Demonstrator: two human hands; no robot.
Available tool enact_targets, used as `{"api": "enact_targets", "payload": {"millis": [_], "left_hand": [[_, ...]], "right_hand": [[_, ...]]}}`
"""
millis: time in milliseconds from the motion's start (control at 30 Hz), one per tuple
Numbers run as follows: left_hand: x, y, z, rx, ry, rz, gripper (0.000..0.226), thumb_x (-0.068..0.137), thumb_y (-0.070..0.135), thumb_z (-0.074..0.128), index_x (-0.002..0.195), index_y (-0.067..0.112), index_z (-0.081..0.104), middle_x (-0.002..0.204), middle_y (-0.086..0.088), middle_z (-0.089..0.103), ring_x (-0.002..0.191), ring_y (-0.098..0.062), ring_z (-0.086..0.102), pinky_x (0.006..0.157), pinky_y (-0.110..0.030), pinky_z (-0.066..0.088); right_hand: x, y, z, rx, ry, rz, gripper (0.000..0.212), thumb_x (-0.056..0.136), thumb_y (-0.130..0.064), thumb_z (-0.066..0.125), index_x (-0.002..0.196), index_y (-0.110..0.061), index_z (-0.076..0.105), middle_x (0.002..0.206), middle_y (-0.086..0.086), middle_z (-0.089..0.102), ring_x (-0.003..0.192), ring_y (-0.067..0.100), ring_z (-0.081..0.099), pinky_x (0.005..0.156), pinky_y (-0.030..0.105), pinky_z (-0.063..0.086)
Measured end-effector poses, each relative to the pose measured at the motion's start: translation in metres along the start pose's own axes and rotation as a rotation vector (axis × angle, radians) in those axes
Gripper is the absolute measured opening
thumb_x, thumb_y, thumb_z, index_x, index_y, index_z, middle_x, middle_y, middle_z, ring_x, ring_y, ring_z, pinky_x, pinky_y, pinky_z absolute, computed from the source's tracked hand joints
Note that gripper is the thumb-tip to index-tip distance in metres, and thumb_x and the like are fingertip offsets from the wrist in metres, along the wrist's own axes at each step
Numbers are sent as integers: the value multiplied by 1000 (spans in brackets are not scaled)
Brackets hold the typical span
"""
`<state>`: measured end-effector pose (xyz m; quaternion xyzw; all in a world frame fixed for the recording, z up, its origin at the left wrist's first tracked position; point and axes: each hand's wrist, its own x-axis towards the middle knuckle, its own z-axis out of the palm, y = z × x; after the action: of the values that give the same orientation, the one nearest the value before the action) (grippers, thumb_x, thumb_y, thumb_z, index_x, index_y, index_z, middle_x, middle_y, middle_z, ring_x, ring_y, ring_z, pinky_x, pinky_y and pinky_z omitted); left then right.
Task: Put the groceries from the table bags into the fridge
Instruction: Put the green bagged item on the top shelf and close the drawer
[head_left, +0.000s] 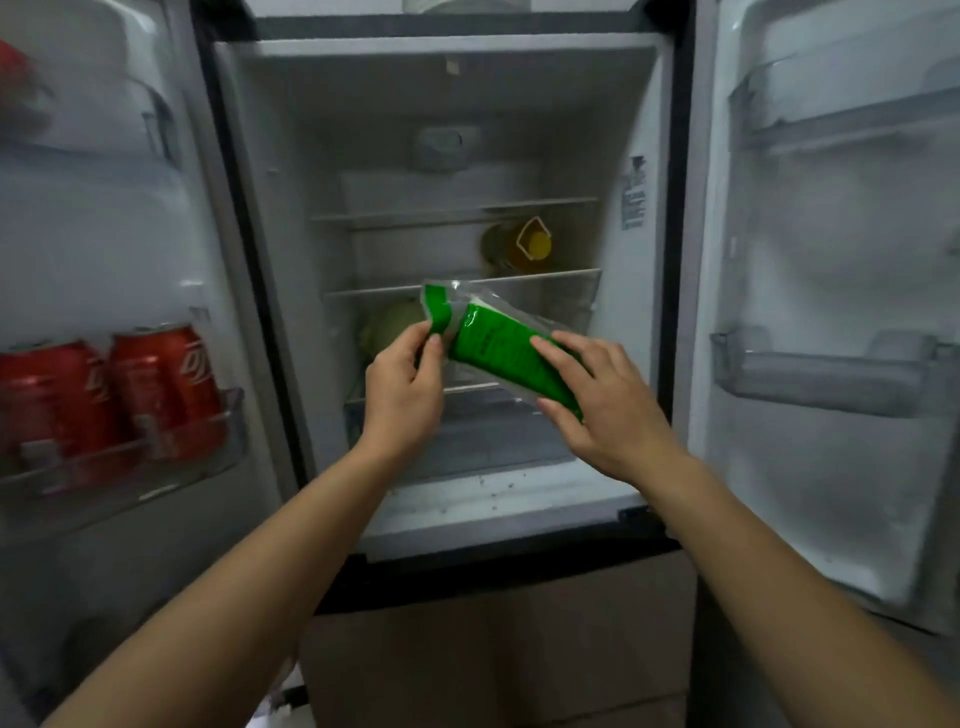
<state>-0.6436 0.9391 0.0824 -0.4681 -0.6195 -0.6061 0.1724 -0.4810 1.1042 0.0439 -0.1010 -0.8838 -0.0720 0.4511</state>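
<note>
The packet (493, 348), held just before the fridge (467, 499), looks light, soft and slick. The left hand (402, 384) pinches its floppy end flap; the right hand (592, 400) curls round the fuller body, the surer hold.

The fingers of your right hand (597, 405) cover the near end of the green packet (493, 348), the print just beyond them is too blurred to read, and the fingers of your left hand (402, 395) half hide a pale round thing (387, 325) behind them.
</note>
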Motion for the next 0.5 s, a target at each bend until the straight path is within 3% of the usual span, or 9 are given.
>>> {"api": "enact_targets", "payload": {"millis": [233, 400, 500], "left_hand": [[121, -41, 37, 165, 178, -27, 29, 96, 20, 48, 113, 9, 69, 100, -3, 73, 95, -20, 68, 87, -41, 54], [195, -72, 43, 173, 292, -57, 24, 100, 19, 47, 113, 12, 66, 95, -1, 67, 91, -20, 60, 80, -35, 44], [221, -101, 49, 246, 235, -108, 25, 103, 29, 43, 113, 15, 61, 95, 3, 62, 89, -17, 55, 76, -31, 38]], "right_hand": [[139, 72, 57, -216, 100, -168, 58, 93, -40, 51, 148, -22, 44, 143, 16, 47, 116, 39, 49, 91, 50, 44], [227, 97, 74, -305, 134, -249, 54, 93, -43, 46, 142, -22, 53, 137, 19, 54, 108, 43, 54, 85, 50, 45], [273, 106, 66, -252, 26, -192, 53, 98, -43, 45, 147, -24, 47, 143, 19, 47, 119, 44, 47, 95, 51, 40]]}}
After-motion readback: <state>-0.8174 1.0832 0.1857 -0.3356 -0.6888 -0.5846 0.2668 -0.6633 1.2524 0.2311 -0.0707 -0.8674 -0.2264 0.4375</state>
